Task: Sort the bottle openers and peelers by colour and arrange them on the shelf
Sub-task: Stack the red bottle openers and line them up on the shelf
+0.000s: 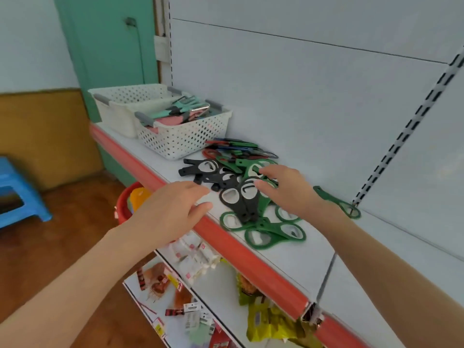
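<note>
Both hands — left (pixel 170 209), right (pixel 288 189) — hover open-fingered over black (pixel 236 197) and green bottle openers (pixel 266 234).

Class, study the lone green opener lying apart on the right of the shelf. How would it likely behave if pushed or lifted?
The opener lies flat and thin, so it would probably slide on the smooth shelf, not roll or tip. Its straight handle suggests stiffness. The open ring suggests it is light.

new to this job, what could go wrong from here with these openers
The black openers and green openers overlap in one pile, so lifting one may drag others along. The green ones lie close to the shelf edge; a nudge from the left hand could knock them off.
</note>
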{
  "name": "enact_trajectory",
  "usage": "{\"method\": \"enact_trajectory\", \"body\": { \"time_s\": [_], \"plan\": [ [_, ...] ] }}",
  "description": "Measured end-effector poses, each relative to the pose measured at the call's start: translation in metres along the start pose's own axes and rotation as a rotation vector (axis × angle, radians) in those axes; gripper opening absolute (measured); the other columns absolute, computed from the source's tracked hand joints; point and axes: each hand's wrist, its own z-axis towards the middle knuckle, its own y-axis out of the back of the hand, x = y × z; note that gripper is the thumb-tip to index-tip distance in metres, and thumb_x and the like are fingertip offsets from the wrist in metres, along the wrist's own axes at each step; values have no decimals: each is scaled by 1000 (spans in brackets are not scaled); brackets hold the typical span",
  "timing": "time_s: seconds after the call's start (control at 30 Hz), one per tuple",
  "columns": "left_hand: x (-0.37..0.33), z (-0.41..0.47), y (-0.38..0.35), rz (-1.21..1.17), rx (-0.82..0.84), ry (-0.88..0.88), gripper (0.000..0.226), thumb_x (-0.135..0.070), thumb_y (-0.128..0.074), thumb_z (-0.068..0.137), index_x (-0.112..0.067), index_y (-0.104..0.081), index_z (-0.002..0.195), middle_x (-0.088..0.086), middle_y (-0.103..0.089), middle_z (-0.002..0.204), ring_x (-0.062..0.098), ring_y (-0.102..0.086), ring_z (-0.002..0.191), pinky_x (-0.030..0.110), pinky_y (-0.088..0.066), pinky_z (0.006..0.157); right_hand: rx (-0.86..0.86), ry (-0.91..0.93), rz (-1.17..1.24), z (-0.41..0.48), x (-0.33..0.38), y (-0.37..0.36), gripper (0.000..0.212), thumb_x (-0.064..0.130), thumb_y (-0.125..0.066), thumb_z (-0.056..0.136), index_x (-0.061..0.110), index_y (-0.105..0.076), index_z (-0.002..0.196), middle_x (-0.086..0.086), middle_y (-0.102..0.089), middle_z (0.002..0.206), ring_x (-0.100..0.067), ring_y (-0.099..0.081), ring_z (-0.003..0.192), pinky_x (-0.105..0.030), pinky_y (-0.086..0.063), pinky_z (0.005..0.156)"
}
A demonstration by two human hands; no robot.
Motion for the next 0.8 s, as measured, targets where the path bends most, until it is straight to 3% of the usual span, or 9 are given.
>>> {"method": "enact_trajectory", "body": {
  "time_s": [0.3,0.5,0.63,0.8],
  "plan": [
    [55,14,2,-32,17,50,41,-38,-41,95,-19,-49,130,1,-58,121,16,-52,111,31,-43,93,24,64,-136,104,45,-39,32,22,-48,94,3,-57,118,-14,-59,119,-28,-54,109,-35,-41,92],
    [63,31,-7,-58,9,93,39,-36,-41,95,-19,-49,130,3,-58,121,18,-53,108,33,-43,92,42,42,-245,165,43,-50,25,20,-45,95,2,-56,107,-17,-59,114,-30,-55,101,-34,-42,77],
    [68,45,-12,-69,-18,137,38,-34,-43,95,-18,-51,129,3,-58,120,17,-58,95,31,-45,86,180,64,-331,189,36,-64,31,29,-48,93,6,-53,114,-14,-56,121,-29,-54,108,-34,-43,84],
    [73,66,-27,-149,-41,149,35,-32,-48,94,-14,-56,123,5,-62,115,20,-57,103,35,-45,89,158,108,-470,200,36,-74,34,28,-46,93,10,-52,122,-14,-49,122,-33,-50,112,-43,-45,91]
  ]
}}
